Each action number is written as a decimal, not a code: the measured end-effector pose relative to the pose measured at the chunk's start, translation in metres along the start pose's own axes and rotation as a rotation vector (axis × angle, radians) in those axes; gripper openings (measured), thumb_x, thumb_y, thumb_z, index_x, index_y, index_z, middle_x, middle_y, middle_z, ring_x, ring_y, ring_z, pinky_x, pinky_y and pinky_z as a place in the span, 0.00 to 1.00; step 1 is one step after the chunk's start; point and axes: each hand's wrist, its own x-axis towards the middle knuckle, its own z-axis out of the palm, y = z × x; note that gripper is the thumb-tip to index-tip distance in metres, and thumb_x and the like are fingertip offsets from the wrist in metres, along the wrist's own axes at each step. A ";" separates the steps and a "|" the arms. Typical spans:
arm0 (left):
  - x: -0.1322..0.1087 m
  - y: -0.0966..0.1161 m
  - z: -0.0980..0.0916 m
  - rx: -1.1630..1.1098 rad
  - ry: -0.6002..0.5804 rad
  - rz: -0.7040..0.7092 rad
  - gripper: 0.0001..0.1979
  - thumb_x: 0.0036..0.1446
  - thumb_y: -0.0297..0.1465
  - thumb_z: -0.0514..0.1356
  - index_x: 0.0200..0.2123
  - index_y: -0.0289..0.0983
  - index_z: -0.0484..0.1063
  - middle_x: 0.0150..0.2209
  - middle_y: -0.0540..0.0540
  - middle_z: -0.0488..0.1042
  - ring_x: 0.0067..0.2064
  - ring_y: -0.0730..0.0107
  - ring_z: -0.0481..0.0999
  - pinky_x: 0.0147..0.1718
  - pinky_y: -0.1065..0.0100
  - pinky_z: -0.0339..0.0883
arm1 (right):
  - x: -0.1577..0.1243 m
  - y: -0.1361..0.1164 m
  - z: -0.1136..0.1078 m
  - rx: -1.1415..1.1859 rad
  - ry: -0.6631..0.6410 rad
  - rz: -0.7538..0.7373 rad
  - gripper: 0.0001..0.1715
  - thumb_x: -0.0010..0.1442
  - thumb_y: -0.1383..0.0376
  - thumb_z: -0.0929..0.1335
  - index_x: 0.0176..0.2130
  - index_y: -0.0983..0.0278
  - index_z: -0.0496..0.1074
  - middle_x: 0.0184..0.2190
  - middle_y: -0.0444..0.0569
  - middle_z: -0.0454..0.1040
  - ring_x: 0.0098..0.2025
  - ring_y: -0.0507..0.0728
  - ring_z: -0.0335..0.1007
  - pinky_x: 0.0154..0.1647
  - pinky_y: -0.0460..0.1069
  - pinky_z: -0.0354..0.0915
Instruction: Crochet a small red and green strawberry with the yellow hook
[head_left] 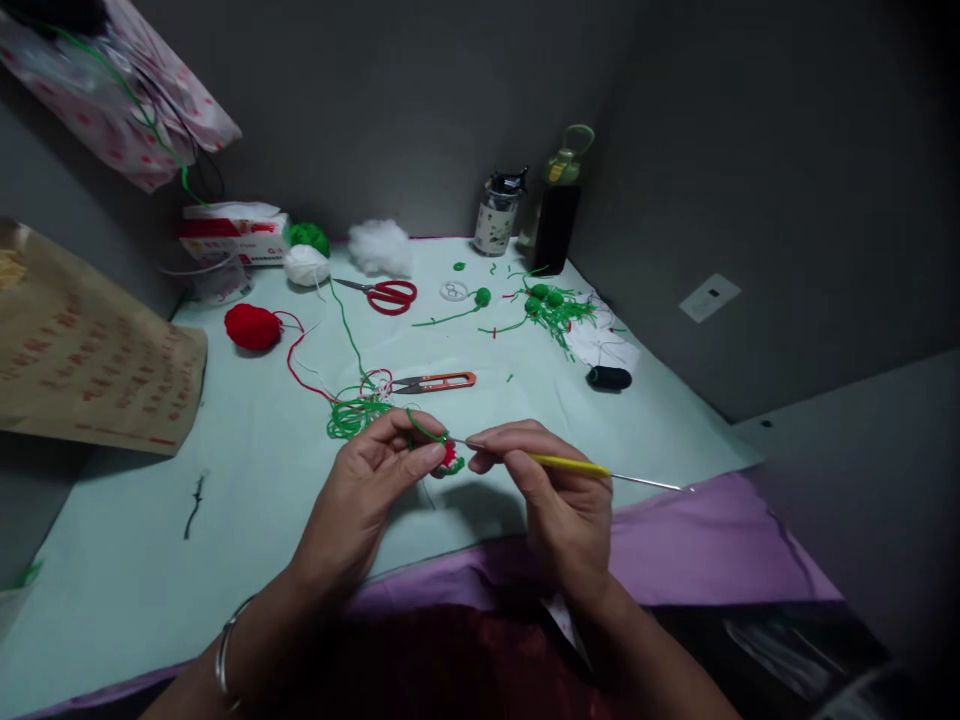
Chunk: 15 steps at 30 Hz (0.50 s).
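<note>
Between the thumb and fingers of my left hand [382, 470] is a small crochet piece [451, 458] in red, white and green. A strand of green yarn runs over that hand's index finger. My right hand [559, 480] grips a crochet hook [570, 464] by its yellow handle; the hook's tip meets the top of the piece. Just beyond my left hand lies a loose heap of green yarn [352, 418], with red and white strands beside it. Orange thread snips [442, 382] rest on the table behind my hands. My fingers hide part of the crochet piece.
Red-handled scissors [390, 296], a red yarn ball [253, 327], a white yarn ball [307, 266] and white stuffing [380, 248] lie farther back. Green crocheted balls with loose strands [551, 305] are at the right, near a dark bottle [555, 220]. A paper bag [97, 350] stands left.
</note>
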 end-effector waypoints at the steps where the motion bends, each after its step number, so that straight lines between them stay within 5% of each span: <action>1: 0.000 0.000 0.000 0.002 -0.003 -0.002 0.05 0.57 0.29 0.70 0.37 0.40 0.79 0.31 0.53 0.76 0.34 0.76 0.75 0.37 0.76 0.67 | 0.000 0.000 0.000 -0.002 0.000 -0.001 0.13 0.70 0.68 0.67 0.44 0.55 0.82 0.39 0.46 0.81 0.37 0.53 0.77 0.41 0.51 0.74; 9: -0.002 -0.002 -0.004 0.034 -0.004 0.012 0.04 0.58 0.29 0.70 0.37 0.40 0.80 0.33 0.53 0.77 0.35 0.76 0.76 0.38 0.75 0.69 | 0.000 -0.005 -0.001 -0.082 -0.032 -0.041 0.13 0.69 0.70 0.67 0.44 0.57 0.81 0.39 0.45 0.81 0.38 0.52 0.78 0.41 0.51 0.75; 15: -0.003 -0.004 -0.004 0.093 -0.007 0.034 0.04 0.58 0.27 0.71 0.36 0.42 0.80 0.33 0.54 0.78 0.36 0.78 0.78 0.40 0.77 0.70 | -0.004 -0.007 0.001 -0.341 -0.103 -0.267 0.17 0.66 0.78 0.66 0.48 0.63 0.78 0.42 0.50 0.81 0.46 0.53 0.78 0.46 0.50 0.75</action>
